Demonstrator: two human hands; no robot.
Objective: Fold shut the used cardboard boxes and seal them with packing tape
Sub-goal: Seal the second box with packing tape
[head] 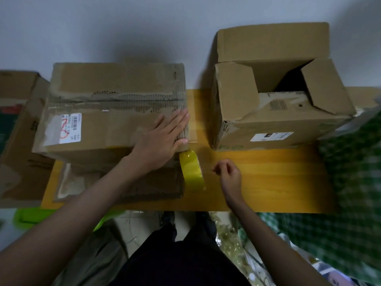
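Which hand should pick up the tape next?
Right. The right hand is free and hovers beside the tape roll. The left hand lies flat on the closed box, holding its flaps down.

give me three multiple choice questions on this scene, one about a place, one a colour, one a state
1. Where does the left hand rest?
A. on the closed box
B. inside the open box
C. on the floor

2. What colour is the tape hanging off the closed box?
A. blue
B. yellow
C. black

3. What state are the right box's flaps in?
A. taped shut
B. cut off
C. open

Key:
1 A, the palm lies flat on its top.
2 B, the strip looks yellow.
3 C, the flaps stand up and the inside shows.
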